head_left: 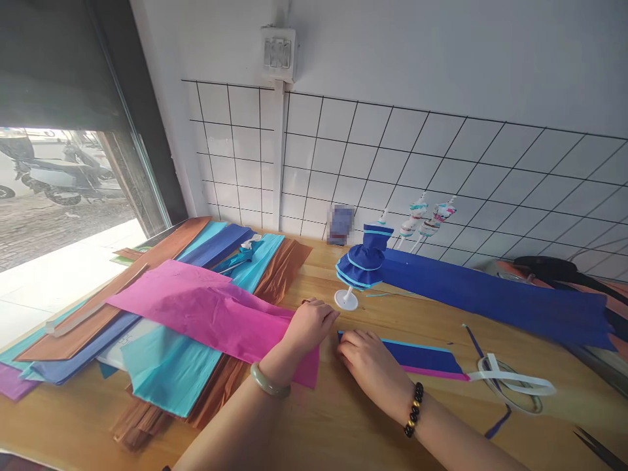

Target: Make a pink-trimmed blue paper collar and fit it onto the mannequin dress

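My left hand, with a pale bangle at the wrist, is closed with its fingers curled down beside the pink crepe paper sheet. Whatever its fingertips hold, if anything, is hidden. My right hand, wearing a dark bead bracelet, is closed over the left end of a dark blue paper strip. Light blue edging runs along the strip's far side and pink along its near side. Beyond both hands stands a small blue paper dress on a white stand.
Stacked coloured paper sheets cover the left side. A long blue sheet lies at the back right. Near my right forearm are a tape roll and scissors. Two small mannequin forms stand by the tiled wall.
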Demonstrator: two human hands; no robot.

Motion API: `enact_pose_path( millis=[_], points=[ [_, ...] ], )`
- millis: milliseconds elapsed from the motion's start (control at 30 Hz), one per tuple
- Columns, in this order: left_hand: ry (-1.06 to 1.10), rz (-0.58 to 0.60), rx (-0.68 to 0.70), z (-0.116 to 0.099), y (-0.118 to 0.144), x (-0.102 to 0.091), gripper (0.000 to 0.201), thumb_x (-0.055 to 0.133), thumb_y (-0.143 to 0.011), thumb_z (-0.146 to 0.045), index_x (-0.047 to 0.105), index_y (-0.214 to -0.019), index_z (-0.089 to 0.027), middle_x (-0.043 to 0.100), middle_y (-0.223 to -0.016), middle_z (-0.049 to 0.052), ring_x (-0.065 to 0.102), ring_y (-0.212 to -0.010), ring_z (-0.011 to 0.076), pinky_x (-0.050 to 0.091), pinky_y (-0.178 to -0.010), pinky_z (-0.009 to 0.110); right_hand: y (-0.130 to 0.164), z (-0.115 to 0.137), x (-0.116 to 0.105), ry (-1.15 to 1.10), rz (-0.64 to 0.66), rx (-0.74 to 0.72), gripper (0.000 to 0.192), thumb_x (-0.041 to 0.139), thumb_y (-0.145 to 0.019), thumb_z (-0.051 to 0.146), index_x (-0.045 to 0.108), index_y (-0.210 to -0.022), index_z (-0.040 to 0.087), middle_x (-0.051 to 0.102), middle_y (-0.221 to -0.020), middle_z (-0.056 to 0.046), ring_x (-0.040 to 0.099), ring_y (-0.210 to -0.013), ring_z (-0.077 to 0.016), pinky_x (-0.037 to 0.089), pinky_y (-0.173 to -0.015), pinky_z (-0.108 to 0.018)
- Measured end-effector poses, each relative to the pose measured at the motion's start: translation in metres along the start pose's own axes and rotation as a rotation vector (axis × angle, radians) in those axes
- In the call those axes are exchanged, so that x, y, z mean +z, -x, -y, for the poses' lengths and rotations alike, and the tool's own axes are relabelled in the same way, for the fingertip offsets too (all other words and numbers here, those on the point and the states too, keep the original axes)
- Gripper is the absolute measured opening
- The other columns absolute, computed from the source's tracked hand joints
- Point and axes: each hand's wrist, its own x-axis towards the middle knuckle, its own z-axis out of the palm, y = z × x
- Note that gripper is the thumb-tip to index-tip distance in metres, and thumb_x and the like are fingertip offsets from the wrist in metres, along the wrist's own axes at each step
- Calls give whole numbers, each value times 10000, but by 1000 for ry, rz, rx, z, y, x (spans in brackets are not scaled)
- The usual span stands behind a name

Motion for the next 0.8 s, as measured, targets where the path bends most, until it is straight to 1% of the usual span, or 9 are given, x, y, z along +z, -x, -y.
enact_pose_path(
  millis=[100, 267, 433, 667, 800],
  points=[
    [2, 3, -6, 0, 0, 0, 288, 434, -878, -257, 615, -669, -176, 625, -654, 25, 559, -679, 149, 383, -667, 250, 1, -2, 2, -6, -15, 6, 205, 492, -840, 75, 628, -767, 209, 587, -793, -4, 520, -793, -147, 338, -681, -264],
    [4, 9, -9, 1, 0, 1, 289, 429, -879, -259, 619, -675, -180, 624, -652, 26, 562, -684, 153, 385, -669, 254, 0, 3, 1, 50, 3, -18, 226, 486, -826, 46, 615, -720, 197, 591, -769, -11, 519, -749, -157, 326, -654, -279],
    [5, 6, -17, 2, 0, 2, 291, 430, -878, -262, 617, -671, -177, 620, -654, 29, 557, -683, 154, 386, -666, 259, -4, 9, -5, 144, 35, -41, 269, 430, -808, -15, 600, -709, 170, 599, -769, -52, 533, -752, -187, 322, -649, -308],
    [6, 4, -12, 1, 1, 2, 296, 428, -879, -262, 610, -663, -174, 619, -649, 28, 550, -674, 152, 389, -672, 260, -3, 14, -1, 189, 46, 8, 280, 383, -767, -47, 600, -782, 130, 610, -814, -109, 547, -749, -229, 343, -642, -335],
    [3, 0, -12, 1, 1, 1, 295, 428, -878, -265, 615, -669, -177, 617, -650, 29, 553, -679, 153, 389, -662, 258, 0, 12, 3, 141, 25, 56, 280, 380, -793, -32, 584, -770, 159, 604, -810, -78, 554, -761, -206, 358, -644, -310]
  ],
)
